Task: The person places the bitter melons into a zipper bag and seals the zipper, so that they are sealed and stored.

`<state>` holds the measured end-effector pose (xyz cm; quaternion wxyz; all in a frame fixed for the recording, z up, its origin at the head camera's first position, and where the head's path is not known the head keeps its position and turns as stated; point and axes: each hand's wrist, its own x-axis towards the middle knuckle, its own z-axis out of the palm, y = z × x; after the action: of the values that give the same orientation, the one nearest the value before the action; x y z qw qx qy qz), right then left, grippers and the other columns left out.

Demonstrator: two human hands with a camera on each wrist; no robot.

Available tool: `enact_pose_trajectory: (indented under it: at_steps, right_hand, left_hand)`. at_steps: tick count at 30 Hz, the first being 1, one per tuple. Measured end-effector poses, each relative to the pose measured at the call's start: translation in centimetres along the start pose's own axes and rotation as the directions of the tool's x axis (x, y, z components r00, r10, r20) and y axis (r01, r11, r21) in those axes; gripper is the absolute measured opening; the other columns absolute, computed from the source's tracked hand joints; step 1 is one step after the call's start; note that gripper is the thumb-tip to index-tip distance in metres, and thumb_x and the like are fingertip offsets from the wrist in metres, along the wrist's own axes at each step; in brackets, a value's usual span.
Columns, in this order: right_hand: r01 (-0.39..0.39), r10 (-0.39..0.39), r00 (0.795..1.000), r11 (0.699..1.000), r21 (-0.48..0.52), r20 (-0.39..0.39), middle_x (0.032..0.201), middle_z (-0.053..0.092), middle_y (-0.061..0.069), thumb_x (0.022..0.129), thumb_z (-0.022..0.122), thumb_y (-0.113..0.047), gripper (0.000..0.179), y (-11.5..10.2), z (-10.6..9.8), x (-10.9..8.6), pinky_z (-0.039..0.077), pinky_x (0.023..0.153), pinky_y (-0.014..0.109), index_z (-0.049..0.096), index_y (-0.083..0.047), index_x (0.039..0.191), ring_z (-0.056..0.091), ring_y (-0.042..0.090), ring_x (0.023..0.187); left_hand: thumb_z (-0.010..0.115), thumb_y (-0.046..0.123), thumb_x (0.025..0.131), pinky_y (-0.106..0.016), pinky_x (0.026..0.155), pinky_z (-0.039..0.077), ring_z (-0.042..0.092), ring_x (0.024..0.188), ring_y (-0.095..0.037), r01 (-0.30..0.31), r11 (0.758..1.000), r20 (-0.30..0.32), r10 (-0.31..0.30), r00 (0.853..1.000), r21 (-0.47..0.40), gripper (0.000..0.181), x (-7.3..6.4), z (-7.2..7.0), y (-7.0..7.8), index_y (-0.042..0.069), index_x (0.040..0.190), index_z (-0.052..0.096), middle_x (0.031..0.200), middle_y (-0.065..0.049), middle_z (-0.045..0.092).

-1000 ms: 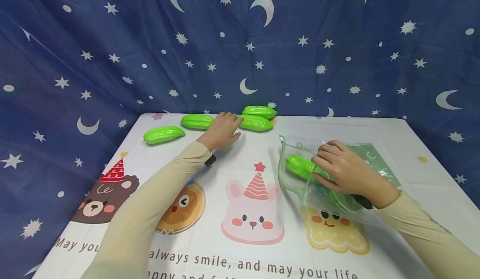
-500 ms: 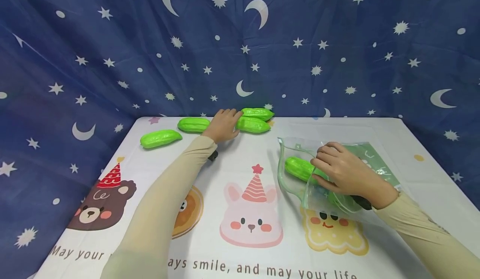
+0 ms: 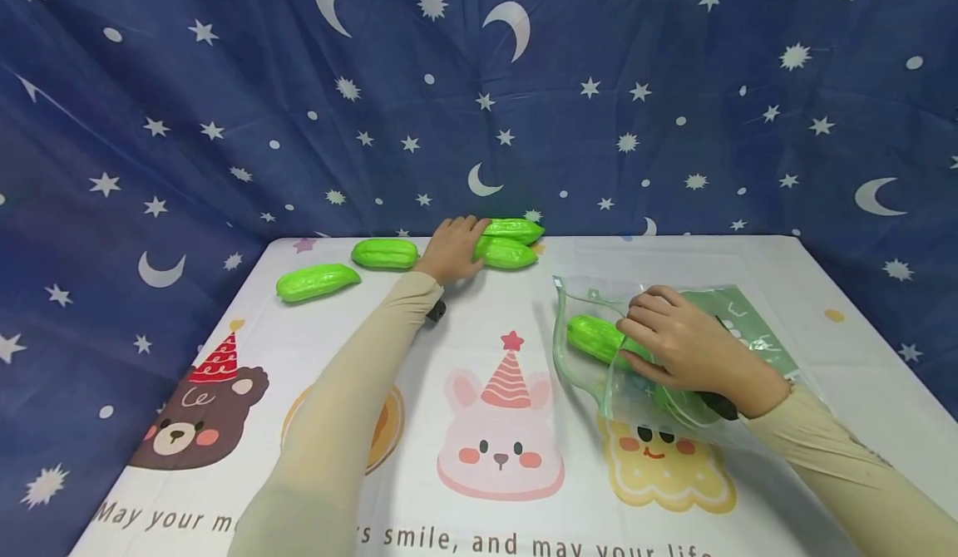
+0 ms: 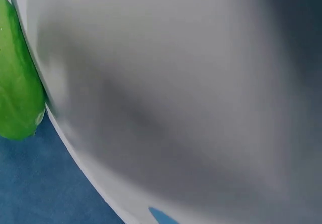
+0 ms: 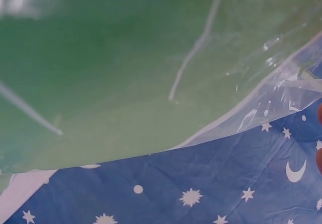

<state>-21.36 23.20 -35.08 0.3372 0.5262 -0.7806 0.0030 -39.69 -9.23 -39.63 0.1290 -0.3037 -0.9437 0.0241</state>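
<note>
My left hand reaches over the left ends of two glossy green toy cucumbers at the table's back edge, a front one and a rear one. Its fingers and thumb spread about the front one; their exact contact is hidden. In the left wrist view a cucumber shows at the left edge. My right hand pinches the rim of a clear zip bag with a green printed panel, holding its mouth apart. Inside lies a cucumber, with more green visible through the plastic.
Two other cucumbers lie at the back left, one nearer the side and one beside my left wrist. A white printed cloth covers the table. A dark blue star-patterned curtain hangs behind it.
My left hand has moved right, from the gap between the cucumbers to the left ends of the right-hand pair. The right hand keeps its hold on the bag. The head view has shifted slightly.
</note>
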Motion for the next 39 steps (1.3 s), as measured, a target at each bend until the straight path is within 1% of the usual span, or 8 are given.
enact_pose_trajectory:
  at_steps: [4,12,16,21,28,32,39]
  right_hand:
    - [0.001,-0.001,1.0,1.0,0.002,0.002,0.074,0.058,0.005,0.099,0.031,-0.036,0.043,0.03,0.05,-0.04,0.046,0.077,0.043,0.058,-0.006,0.084,0.054,0.024,0.076]
    - [-0.001,0.001,1.0,1.0,0.013,0.005,0.075,0.058,0.005,0.099,0.031,-0.036,0.043,0.13,0.1,0.02,0.045,0.077,0.043,0.059,-0.006,0.085,0.054,0.023,0.076]
    - [0.001,-0.001,1.0,1.0,0.019,0.005,0.074,0.058,0.005,0.099,0.032,-0.036,0.042,0.16,0.15,0.07,0.046,0.077,0.043,0.058,-0.006,0.085,0.054,0.024,0.076]
    - [0.004,-0.004,1.0,1.0,0.021,0.002,0.074,0.058,0.006,0.099,0.032,-0.035,0.041,0.17,0.23,0.13,0.046,0.077,0.043,0.058,-0.006,0.084,0.054,0.024,0.075]
    - [0.006,-0.006,1.0,1.0,0.022,-0.001,0.074,0.058,0.005,0.099,0.033,-0.035,0.041,0.16,0.25,0.27,0.045,0.077,0.042,0.058,-0.006,0.083,0.054,0.024,0.075]
    - [0.007,-0.007,1.0,1.0,0.023,-0.002,0.073,0.058,0.005,0.099,0.033,-0.035,0.041,0.16,0.24,0.33,0.045,0.077,0.043,0.058,-0.006,0.083,0.054,0.024,0.075]
    - [0.007,-0.007,1.0,1.0,0.026,0.001,0.073,0.057,0.005,0.099,0.033,-0.035,0.041,0.11,0.28,0.29,0.045,0.076,0.042,0.057,-0.006,0.083,0.054,0.023,0.075]
  left_hand:
    - [0.059,0.034,0.086,-0.043,0.099,0.041,0.053,0.112,-0.029,0.001,1.0,0.008,-0.001,1.0,0.007,0.065,0.22,0.24,0.25,0.008,0.141,0.036,0.125,-0.013,0.053]
    - [0.06,0.037,0.085,-0.044,0.101,0.04,0.05,0.114,-0.03,0.027,0.999,0.063,-0.028,0.998,0.02,0.069,0.47,0.61,0.16,0.009,0.142,0.032,0.126,-0.013,0.049]
    - [0.062,0.036,0.084,-0.044,0.101,0.04,0.05,0.114,-0.03,0.026,1.0,0.081,-0.026,0.996,0.009,0.07,0.39,0.52,0.19,0.008,0.141,0.033,0.126,-0.014,0.049]
    - [0.063,0.034,0.084,-0.045,0.102,0.039,0.049,0.115,-0.031,0.012,1.0,0.11,-0.011,0.994,-0.01,0.07,0.34,0.39,0.37,0.007,0.141,0.033,0.127,-0.015,0.048]
    - [0.061,0.035,0.085,-0.044,0.105,0.037,0.047,0.12,-0.03,0.014,1.0,0.16,-0.018,0.987,0.026,0.07,0.45,0.47,0.26,0.006,0.143,0.033,0.133,-0.015,0.047]
    - [0.06,0.034,0.086,-0.044,0.104,0.038,0.048,0.119,-0.03,0.008,0.999,0.168,-0.014,0.986,0.035,0.07,0.45,0.47,0.17,0.006,0.143,0.033,0.132,-0.015,0.049]
    - [0.062,0.032,0.085,-0.043,0.1,0.04,0.05,0.112,-0.03,-0.005,1.0,0.153,0.001,0.988,0.027,0.065,0.33,0.46,0.34,0.006,0.14,0.037,0.124,-0.015,0.051]
